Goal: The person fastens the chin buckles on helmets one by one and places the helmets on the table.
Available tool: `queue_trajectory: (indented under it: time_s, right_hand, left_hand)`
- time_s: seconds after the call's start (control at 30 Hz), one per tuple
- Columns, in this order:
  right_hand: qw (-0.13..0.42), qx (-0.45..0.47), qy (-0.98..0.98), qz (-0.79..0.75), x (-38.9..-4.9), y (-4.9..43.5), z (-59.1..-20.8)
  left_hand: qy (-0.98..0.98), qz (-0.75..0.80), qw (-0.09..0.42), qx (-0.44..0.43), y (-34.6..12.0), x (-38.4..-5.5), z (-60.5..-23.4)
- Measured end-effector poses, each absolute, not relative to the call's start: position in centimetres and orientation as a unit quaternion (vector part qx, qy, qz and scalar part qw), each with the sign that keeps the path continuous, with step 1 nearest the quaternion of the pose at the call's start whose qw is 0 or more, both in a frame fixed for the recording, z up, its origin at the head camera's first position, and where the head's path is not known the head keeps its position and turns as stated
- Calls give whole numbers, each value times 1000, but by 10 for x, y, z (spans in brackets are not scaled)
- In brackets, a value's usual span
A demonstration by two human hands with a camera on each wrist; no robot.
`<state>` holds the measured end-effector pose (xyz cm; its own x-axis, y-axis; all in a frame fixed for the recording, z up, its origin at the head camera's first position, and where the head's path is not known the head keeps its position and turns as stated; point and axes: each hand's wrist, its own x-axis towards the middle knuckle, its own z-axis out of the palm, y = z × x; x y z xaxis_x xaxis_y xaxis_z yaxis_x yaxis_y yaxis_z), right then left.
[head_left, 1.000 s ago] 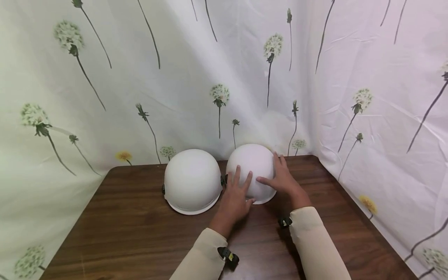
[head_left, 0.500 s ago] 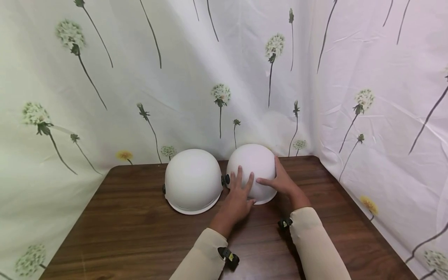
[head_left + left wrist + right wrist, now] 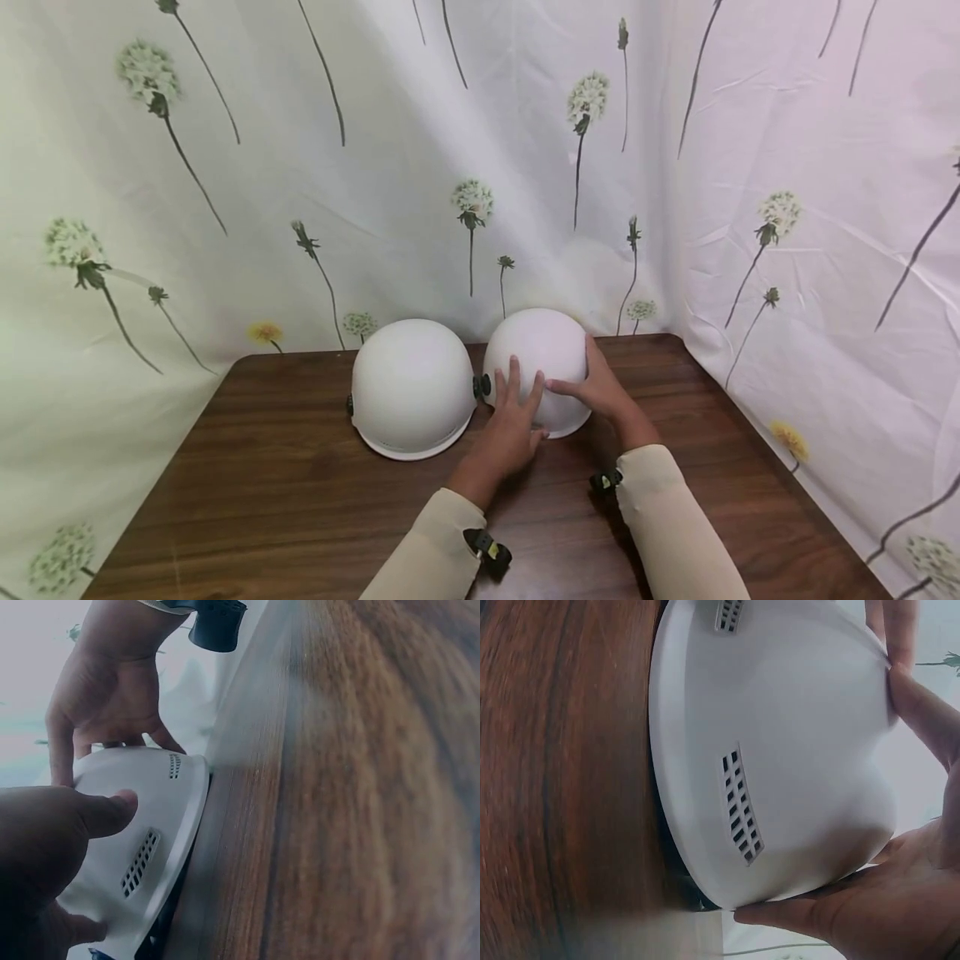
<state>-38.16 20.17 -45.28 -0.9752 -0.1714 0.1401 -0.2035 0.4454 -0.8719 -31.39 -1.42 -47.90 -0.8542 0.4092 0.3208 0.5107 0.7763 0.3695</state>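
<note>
Head view was filled mostly by a shiny brown table [image 3: 285, 483] with wood lines and a white cloth [image 3: 375, 167] printed with flowers. Two hard, smooth helmets were set near the back edge of the table, both white and round like half a ball. The right helmet [image 3: 536, 337] was placed just beside the left helmet [image 3: 411, 387], and two round black knobs [image 3: 486, 384] were seen between them. On the right helmet, two vents [image 3: 742, 806] full of little holes were shown by the right wrist view. It was touched by two hands. The left hand [image 3: 510, 433] was laid on its front with the fingers spread. The right hand [image 3: 606, 392] was put against its right side, thumb and fingers stretched wide. Neither hand was clenched. Both arms were covered by cream sleeves [image 3: 431, 546].
</note>
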Motion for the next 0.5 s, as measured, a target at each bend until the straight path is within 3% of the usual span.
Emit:
queue_trajectory:
  time_s: [0.27, 0.37, 0.5]
  right_hand:
    - [4, 120, -869, 480, -382, 210, -450]
    - [4, 122, -878, 463, -380, 212, -447]
    - [-8, 123, -881, 458, -378, 212, -444]
  left_hand:
    - [-943, -153, 201, -216, -22, -324, -476]
    - [-951, -117, 192, -212, -25, -329, -466]
    - [-964, -82, 137, -211, -26, -332, -443]
